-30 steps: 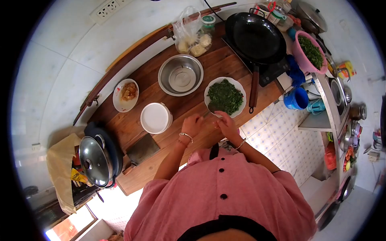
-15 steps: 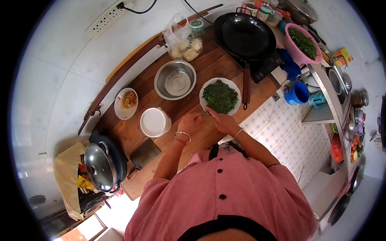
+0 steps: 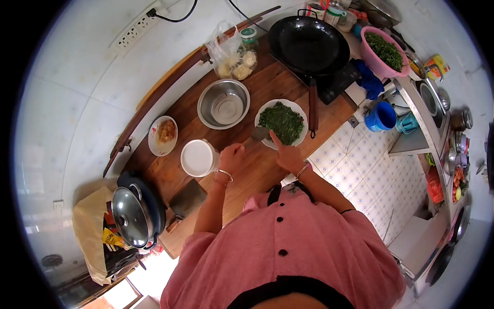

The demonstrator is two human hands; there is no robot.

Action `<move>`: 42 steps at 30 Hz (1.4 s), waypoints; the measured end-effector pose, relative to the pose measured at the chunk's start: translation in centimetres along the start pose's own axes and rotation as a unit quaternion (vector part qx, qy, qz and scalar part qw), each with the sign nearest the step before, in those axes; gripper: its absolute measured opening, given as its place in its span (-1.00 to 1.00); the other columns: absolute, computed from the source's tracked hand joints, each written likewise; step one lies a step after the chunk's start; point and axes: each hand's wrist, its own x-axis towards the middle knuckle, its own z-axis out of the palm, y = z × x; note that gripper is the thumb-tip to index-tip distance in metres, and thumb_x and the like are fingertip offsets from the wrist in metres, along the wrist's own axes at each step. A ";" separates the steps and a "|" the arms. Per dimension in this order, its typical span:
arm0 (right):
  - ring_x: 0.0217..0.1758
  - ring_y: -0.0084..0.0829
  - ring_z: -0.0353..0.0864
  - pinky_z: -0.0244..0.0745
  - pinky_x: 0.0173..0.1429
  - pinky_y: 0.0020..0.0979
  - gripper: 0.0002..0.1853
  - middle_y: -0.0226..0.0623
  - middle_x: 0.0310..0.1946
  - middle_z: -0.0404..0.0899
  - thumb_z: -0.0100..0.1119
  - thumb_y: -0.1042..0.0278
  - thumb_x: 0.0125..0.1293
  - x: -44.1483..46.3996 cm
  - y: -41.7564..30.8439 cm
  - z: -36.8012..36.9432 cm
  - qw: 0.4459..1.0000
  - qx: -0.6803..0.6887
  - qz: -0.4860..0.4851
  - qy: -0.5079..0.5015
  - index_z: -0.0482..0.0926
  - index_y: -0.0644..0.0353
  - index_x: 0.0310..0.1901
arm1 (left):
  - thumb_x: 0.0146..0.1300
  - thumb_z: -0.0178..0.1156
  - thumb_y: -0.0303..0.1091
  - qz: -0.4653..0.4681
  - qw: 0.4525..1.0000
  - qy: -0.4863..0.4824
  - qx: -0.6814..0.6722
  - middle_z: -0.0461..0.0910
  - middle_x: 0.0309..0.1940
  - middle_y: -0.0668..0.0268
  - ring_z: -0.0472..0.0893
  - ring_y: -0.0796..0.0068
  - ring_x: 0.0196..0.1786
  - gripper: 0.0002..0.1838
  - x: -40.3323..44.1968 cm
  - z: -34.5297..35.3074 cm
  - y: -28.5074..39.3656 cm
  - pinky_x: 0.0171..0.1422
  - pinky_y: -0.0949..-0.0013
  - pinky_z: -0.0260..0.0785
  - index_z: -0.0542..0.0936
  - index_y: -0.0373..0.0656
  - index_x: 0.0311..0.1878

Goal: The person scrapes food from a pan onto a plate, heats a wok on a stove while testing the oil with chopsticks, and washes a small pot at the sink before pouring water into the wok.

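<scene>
My right hand (image 3: 289, 156) is at the near rim of a white scalloped plate (image 3: 304, 135), index finger stretched toward it. A small grey, rounded utensil (image 3: 260, 133), perhaps a spoon, sticks out leftward from its fingertips at the plate's edge; its handle is hidden. Chopped dark greens (image 3: 283, 122) fill the plate. To the left, my left hand (image 3: 232, 155) is closed over the wooden table beside a white lidded tub (image 3: 198, 157); whatever its curled fingers hold, if anything, cannot be seen.
A steel bowl (image 3: 224, 104) stands behind the tub. Farther back, a black wok (image 3: 309, 44) sits on the cooker, its handle (image 3: 313, 108) reaching past the plate. Left are a small dish of chopped food (image 3: 163, 136), a cleaver-like blade (image 3: 188, 199) and a lidded pot (image 3: 131, 216).
The grey utensil's rounded end has come into view left of my right fingertips. My left hand has shifted left and its fingers have curled in.
</scene>
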 end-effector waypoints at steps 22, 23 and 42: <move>-0.46 0.00 0.56 0.44 -0.36 -0.05 -0.19 0.01 -0.45 0.58 -0.02 0.39 0.12 -1.9 0.6 0.7 0.997 0.072 0.007 0.028 -0.12 -0.19 0.40 | 0.41 -0.15 -0.13 -0.343 0.780 -0.253 -0.458 0.15 -0.64 0.55 0.08 0.78 -0.68 -0.68 -1.4 1.5 5.4 -0.66 0.69 -0.13 0.45 -0.16 -0.06; -0.48 -0.03 0.56 0.44 -0.40 -0.09 -0.20 -0.01 -0.44 0.58 -0.03 0.42 0.12 -1.9 0.4 0.2 0.995 0.077 0.005 0.064 -0.09 -0.19 0.40 | 0.41 -0.15 -0.13 -0.345 0.779 -0.251 -0.459 0.15 -0.64 0.55 0.08 0.78 -0.68 -0.68 -1.5 1.6 5.0 -0.66 0.69 -0.13 0.45 -0.16 -0.06; -0.53 -0.16 0.58 0.46 -0.46 -0.23 -0.28 -0.10 -0.61 0.54 -0.05 0.33 0.17 -0.2 -0.4 -1.5 0.995 -0.070 -0.059 0.035 0.00 -0.24 0.39 | 0.40 -0.13 -0.15 -0.322 0.816 -0.322 -0.356 0.17 -0.68 0.56 0.07 0.76 -0.71 -0.70 -1.9 1.7 3.8 -0.68 0.64 -0.16 0.46 -0.17 -0.13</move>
